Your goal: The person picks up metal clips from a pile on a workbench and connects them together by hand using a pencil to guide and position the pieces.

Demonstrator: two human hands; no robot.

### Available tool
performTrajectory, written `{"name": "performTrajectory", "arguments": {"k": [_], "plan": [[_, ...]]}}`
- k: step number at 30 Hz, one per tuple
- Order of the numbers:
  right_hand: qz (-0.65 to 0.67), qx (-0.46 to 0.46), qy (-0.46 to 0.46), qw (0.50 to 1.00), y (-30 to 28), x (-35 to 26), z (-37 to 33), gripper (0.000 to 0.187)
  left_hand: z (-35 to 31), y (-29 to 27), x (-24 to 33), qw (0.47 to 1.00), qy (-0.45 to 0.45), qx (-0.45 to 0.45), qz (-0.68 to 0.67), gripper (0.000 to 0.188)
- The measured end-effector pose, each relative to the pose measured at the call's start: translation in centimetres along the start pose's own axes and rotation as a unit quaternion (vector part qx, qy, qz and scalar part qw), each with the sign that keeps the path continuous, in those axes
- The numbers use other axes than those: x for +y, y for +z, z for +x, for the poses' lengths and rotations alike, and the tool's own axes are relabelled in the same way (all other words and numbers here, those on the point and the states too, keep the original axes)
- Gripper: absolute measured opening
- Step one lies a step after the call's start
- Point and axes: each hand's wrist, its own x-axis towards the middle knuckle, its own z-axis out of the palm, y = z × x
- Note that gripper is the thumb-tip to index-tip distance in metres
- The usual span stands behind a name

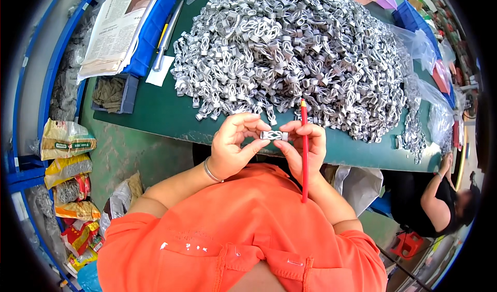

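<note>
Okay, grey metal piece (274,135) lies long axis left-right, near side of the pile (300,59); left hand (233,143) pinches its left end, right hand (309,148) its right, also holding a red stick (305,162) pointing far.

Newspaper (115,27) (print too small to read), lettered green label (73,145) on sack (62,130)

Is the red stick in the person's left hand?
No, the red stick is held in the right hand, across its fingers.
</note>
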Motion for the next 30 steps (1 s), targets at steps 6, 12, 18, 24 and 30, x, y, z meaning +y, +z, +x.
{"name": "performTrajectory", "arguments": {"k": [6,12,18,24,30], "plan": [[-0.017,0.006,-0.038,0.999,-0.1,-0.3,1.1,0.044,0.2,0.4,-0.3,0.998,0.026,0.043,0.036,0.037],[-0.157,-0.07,-0.113,0.979,0.1,-3.2,4.6,0.031,-0.1,-1.4,-0.6,0.962,0.105,0.057,0.246,0.036],[-0.159,-0.147,0.166,0.962,1.4,-8.5,13.4,0.019,-0.9,-2.4,-0.8,0.964,0.062,0.073,0.249,0.025],[-0.109,0.058,-0.042,0.992,-2.0,-9.5,28.5,0.023,-1.2,-2.4,-0.7,0.956,0.112,0.089,0.258,0.02],[-0.109,0.122,-0.031,0.986,-4.0,-9.0,27.2,0.025,-1.5,-6.1,2.0,0.994,-0.064,0.024,-0.087,0.012]]}}
